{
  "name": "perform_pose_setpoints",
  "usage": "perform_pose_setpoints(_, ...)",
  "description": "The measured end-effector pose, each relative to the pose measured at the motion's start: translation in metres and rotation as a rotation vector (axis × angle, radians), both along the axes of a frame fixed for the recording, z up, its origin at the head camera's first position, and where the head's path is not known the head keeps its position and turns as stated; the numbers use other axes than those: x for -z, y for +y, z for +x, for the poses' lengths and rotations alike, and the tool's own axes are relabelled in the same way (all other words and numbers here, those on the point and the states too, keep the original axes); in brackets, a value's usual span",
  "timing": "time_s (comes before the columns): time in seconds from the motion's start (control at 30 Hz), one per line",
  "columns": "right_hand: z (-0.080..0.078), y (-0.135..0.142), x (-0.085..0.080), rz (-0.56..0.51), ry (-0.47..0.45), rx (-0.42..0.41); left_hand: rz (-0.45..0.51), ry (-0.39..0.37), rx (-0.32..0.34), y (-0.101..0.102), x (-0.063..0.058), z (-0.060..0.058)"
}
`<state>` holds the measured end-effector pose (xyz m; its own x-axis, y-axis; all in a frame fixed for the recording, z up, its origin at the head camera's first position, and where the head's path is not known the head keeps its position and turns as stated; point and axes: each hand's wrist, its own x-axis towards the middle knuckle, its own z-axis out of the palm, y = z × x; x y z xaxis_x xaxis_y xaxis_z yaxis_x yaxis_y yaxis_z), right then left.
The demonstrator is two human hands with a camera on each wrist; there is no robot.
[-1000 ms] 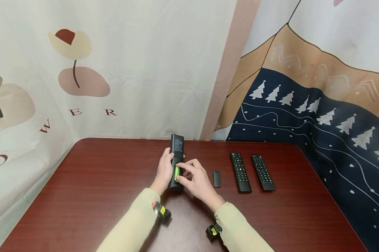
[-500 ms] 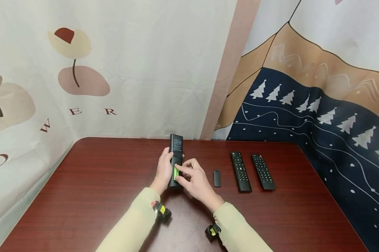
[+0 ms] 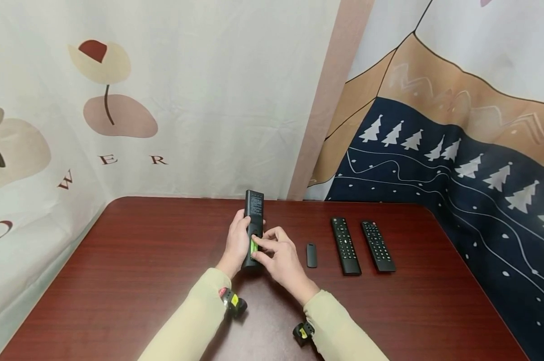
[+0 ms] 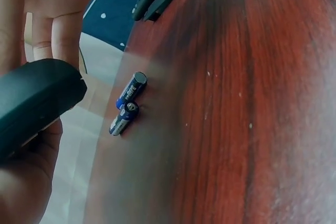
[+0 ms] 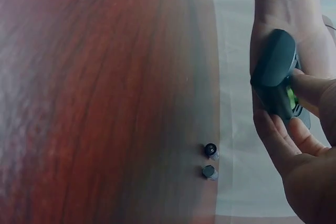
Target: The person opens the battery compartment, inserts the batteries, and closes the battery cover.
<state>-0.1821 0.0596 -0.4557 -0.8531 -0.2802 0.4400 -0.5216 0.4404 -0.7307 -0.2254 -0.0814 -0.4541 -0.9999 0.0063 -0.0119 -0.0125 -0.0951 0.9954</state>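
The person's left hand grips a black remote control, raised over the dark red wooden table with its back up and its battery compartment uncovered. A label of pale print fills the far part of that back, too small for me to read. In the compartment sits a bright green battery, and the right hand pinches it narrowly, forefinger at one end and thumb at the other. Right of the remote control lies a small dark battery cover; farther right are a button-side-up remote and a red-buttoned remote, their key markings too tiny to make out. Beneath the remote control, toward the table's far edge, rest a blue battery and a second blue battery; the pale lettering on their wrappers looks like a brand name, though I can't swear to it. On the white curtain behind the remote control, brown capitals read O, W, E, R.
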Motion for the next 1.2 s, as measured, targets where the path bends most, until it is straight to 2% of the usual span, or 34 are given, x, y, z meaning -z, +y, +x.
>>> perform_pose_setpoints(0.2,-0.001,0.001,0.001,-0.046,-0.032,0.001,-0.019,0.007,0.004,0.001,-0.003,0.001)
perform_pose_setpoints(0.4,-0.004,0.006,0.000,-0.009,0.009,0.001,0.002,0.021,0.019,0.001,-0.002,-0.001)
perform_pose_setpoints(0.67,-0.006,0.012,-0.002,0.019,0.002,-0.028,0.014,0.011,0.031,-0.001,-0.002,0.000)
perform_pose_setpoints(0.93,-0.007,0.016,0.000,0.049,0.033,0.027,-0.007,-0.007,0.035,-0.005,0.000,-0.001)
perform_pose_setpoints(1.2,-0.008,0.021,0.000,0.062,0.026,0.070,0.026,-0.010,0.023,-0.004,0.001,-0.001)
